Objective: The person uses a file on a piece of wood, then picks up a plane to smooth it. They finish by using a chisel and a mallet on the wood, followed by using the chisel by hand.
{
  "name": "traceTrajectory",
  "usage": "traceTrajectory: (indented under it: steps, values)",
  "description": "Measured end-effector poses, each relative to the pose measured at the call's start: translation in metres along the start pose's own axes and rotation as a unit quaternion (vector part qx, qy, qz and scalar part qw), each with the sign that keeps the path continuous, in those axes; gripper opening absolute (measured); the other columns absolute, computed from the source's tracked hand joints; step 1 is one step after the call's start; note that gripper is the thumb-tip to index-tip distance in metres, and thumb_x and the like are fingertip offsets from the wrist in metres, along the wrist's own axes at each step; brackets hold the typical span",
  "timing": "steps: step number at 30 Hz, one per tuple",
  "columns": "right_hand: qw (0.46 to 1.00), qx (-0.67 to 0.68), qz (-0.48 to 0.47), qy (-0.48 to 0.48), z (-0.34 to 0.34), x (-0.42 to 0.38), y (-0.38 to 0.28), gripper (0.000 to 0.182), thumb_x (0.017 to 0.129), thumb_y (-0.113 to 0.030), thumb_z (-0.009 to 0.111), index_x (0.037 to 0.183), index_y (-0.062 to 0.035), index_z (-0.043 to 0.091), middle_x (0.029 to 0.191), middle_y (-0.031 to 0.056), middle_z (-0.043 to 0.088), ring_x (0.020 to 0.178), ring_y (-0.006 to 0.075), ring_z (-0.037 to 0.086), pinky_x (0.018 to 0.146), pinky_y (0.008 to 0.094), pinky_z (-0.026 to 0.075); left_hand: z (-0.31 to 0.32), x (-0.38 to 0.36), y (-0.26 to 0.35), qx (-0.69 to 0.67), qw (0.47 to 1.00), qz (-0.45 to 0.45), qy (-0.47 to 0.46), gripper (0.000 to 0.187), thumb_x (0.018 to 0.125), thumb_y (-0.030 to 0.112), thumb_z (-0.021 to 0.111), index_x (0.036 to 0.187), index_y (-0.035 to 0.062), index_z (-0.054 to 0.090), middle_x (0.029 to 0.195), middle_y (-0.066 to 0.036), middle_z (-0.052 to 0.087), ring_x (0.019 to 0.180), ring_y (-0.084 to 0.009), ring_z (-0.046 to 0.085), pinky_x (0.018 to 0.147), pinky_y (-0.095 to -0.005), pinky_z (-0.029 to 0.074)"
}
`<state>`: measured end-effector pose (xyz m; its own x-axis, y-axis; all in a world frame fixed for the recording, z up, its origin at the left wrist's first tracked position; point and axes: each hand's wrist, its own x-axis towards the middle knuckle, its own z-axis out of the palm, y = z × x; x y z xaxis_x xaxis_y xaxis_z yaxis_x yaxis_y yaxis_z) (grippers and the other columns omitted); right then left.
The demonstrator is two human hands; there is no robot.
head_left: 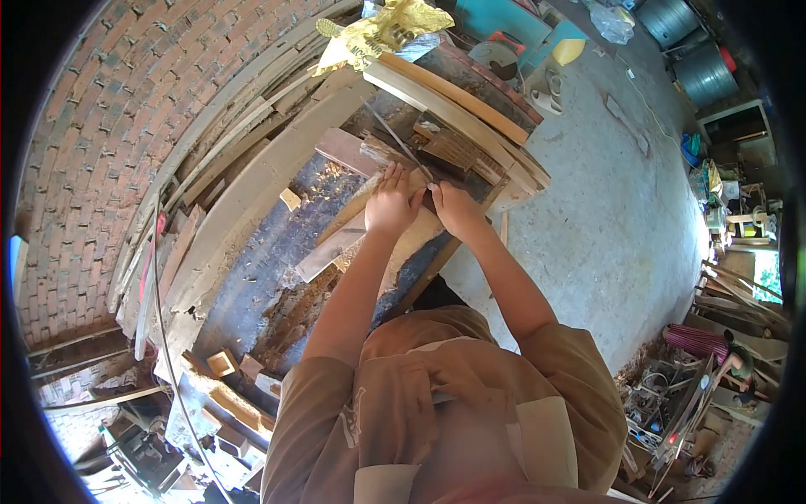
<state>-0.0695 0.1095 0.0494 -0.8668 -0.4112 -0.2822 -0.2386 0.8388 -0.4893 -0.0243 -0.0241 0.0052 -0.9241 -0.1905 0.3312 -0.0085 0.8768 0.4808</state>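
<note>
Brick wall and stacked planks border our desk. Our left hand lies flat, fingers together, on a wood piece; our right hand clamps a thin blade. Steady downward pressure likely keeps the piece from shifting.

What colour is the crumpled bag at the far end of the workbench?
Yellow, with dark print; the crumpled bag shows in the head view, the only one.
</note>
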Motion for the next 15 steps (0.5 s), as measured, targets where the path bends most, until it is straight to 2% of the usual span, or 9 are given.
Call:
traceTrajectory:
  steps: [15]
  values:
    - [0.999,0.031,-0.020,0.016,0.016,-0.001,0.014,0.039,0.091,-0.037,0.030,0.092,-0.0019,0.046,0.081,0.0240,0.057,0.079,0.0408,0.054,0.067,0.0473,0.042,0.000,0.000,0.000,0.022,1.000,0.004,0.003,0.042,0.078,0.031,0.056,0.103,-0.0026,0.055,0.113,-0.018,0.053,0.112,-0.0268,0.047,0.093,-0.0359,0.038]
